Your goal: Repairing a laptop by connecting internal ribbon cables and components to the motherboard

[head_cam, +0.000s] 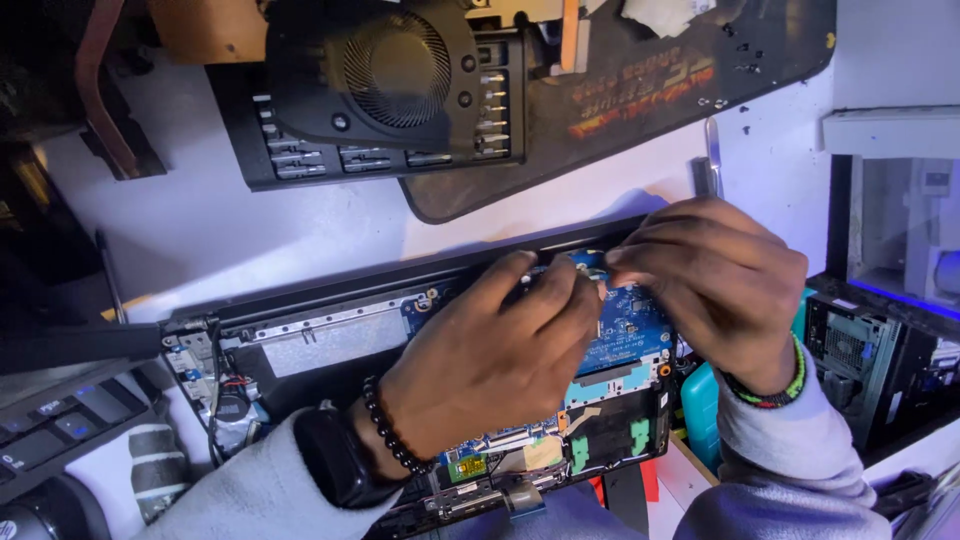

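Head view: both hands pinch at the flat blue circuit board (630,330).

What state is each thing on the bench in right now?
Laptop base: opened, blue circuit board exposed.
Cooling fan: removed, lying on a removed black cover panel.
Left hand: fingers pinched over the board.
Right hand: fingers pinched beside it.

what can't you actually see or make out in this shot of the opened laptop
- Head view: whatever the fingertips pinch; the left hand and right hand meet over the blue circuit board and cover that spot.
- Head view: the opened laptop near edge, hidden by grey sleeves and cut by the bottom edge.
- Head view: the fan assembly, cut by the top edge.
- Head view: board parts are too small to identify.
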